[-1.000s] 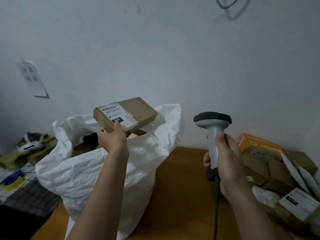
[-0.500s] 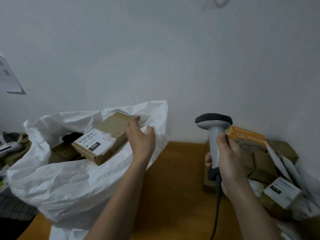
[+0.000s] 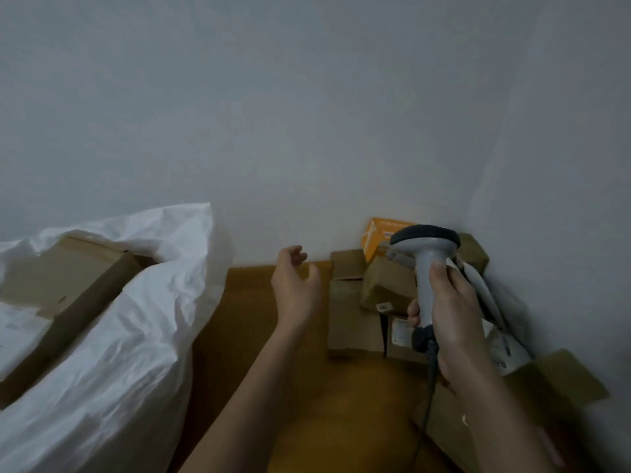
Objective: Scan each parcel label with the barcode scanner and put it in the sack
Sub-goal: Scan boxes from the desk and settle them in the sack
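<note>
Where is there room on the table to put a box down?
Bare table lies between the white sack and the parcel pile, under the empty left hand. The right corner is crowded with parcels, behind the scanner in the right hand.

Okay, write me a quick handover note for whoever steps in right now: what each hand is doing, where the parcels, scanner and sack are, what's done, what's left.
Left hand: empty, fingers loosely curled, above the table between the sack and the pile.
Right hand: grips the scanner upright by its handle, over the pile.
Sack: white, at left, mouth open, with a brown box lying in it.
Done: at least that box is in the sack.
Left: the pile of parcels at right against the wall, with an orange box behind. Likely next: pick one up with the left hand, scan its label, put it in the sack.
</note>
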The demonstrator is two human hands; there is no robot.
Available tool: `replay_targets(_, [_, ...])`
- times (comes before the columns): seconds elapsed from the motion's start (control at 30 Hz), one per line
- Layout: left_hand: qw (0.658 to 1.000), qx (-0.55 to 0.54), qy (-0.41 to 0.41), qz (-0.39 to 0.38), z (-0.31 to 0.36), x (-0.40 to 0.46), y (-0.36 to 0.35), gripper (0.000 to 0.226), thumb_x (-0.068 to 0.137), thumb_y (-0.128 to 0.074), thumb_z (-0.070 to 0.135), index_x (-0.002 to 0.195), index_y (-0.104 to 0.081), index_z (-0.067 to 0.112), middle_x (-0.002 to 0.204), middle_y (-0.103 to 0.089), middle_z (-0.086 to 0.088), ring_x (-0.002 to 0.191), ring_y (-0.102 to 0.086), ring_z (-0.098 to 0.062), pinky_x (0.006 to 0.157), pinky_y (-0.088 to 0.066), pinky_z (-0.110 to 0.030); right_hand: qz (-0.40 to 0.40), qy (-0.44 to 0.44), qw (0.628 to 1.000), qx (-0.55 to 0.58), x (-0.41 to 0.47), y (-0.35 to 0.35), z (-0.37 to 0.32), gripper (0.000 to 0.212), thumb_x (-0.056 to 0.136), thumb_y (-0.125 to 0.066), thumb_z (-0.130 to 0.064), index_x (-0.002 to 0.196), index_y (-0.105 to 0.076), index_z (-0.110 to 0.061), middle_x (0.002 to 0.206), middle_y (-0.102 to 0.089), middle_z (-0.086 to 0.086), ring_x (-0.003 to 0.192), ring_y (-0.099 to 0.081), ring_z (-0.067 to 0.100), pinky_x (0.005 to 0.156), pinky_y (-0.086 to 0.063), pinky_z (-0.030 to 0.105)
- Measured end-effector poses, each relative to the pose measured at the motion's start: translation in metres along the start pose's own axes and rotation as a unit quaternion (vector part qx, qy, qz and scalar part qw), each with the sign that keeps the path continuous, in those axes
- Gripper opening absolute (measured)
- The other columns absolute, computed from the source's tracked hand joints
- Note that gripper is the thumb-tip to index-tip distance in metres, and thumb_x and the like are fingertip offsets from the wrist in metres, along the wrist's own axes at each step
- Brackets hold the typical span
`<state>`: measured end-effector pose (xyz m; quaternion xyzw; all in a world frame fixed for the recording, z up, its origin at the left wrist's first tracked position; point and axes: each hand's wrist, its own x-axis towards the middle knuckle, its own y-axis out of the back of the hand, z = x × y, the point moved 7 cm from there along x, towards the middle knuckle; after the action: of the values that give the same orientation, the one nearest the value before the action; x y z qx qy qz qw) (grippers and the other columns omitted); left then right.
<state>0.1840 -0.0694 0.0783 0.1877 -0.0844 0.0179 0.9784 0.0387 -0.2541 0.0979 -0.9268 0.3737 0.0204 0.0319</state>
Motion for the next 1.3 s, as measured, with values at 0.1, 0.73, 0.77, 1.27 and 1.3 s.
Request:
replay_targets(0.1, [0.992,0.068,0.067,-0.087,-0.039,0.009,-0.052,0.046,0.094,-0.062,0.013,0.136,-0.045,0.008,0.131,-0.055,-0.008,0.12,-0.053,-0.02,0.089,-0.045,-0.025,0.013,-0.01,1.0,-0.004,0.027,0.014,0.013,0.032,0.103,-0.035,-0.04,0.102,-0.058,-0.018,0.05,-0.053,0.003,0.04,-0.052,0.01,0.048,-0.041,0.03])
replay_targets(0.73, [0.87,0.164,0.424,-0.191,-0.376,0.006,-0.212,0.134,-0.007,-0.079,0.076,0.112,-0.064,0.014,0.122,-0.065,-0.009,0.12,-0.055,-0.031,0.102,-0.047,-0.045,0.017,-0.159,0.986,-0.042,0.143,0.022,0.12,0.027,0.103,-0.037,-0.039,0.096,-0.058,-0.023,0.055,-0.052,0.003,0.041,-0.051,0.009,0.043,-0.04,0.025])
replay_targets(0.77, [0.864,0.148,0.438,-0.198,-0.357,0.006,-0.208,0.125,0.002,-0.088,0.068,0.111,-0.063,0.012,0.122,-0.065,-0.008,0.12,-0.055,-0.031,0.102,-0.047,-0.044,0.019,-0.163,0.986,-0.042,0.145,0.022,0.123,0.027,0.103,-0.037,-0.039,0.097,-0.058,-0.024,0.053,-0.052,0.003,0.041,-0.051,0.009,0.043,-0.039,0.025])
replay_targets(1.27, [0.913,0.1,0.372,-0.132,-0.243,-0.001,-0.124,0.077,0.074,-0.085,0.017,0.131,-0.036,0.003,0.13,-0.047,-0.013,0.12,-0.05,-0.032,0.092,-0.045,-0.038,-0.002,-0.151,0.989,-0.004,0.117,0.002,0.108,0.026,0.104,-0.037,-0.037,0.092,-0.057,-0.025,0.064,-0.052,0.001,0.045,-0.051,0.011,0.05,-0.043,0.032])
replay_targets(1.3, [0.927,0.122,0.337,-0.115,-0.237,-0.002,-0.114,0.076,0.074,-0.083,0.017,0.132,-0.036,0.004,0.133,-0.046,-0.014,0.123,-0.048,-0.033,0.096,-0.044,-0.04,-0.005,-0.148,0.989,-0.009,0.112,0.001,0.106,0.026,0.104,-0.037,-0.037,0.092,-0.057,-0.025,0.067,-0.051,0.003,0.046,-0.051,0.011,0.05,-0.043,0.031])
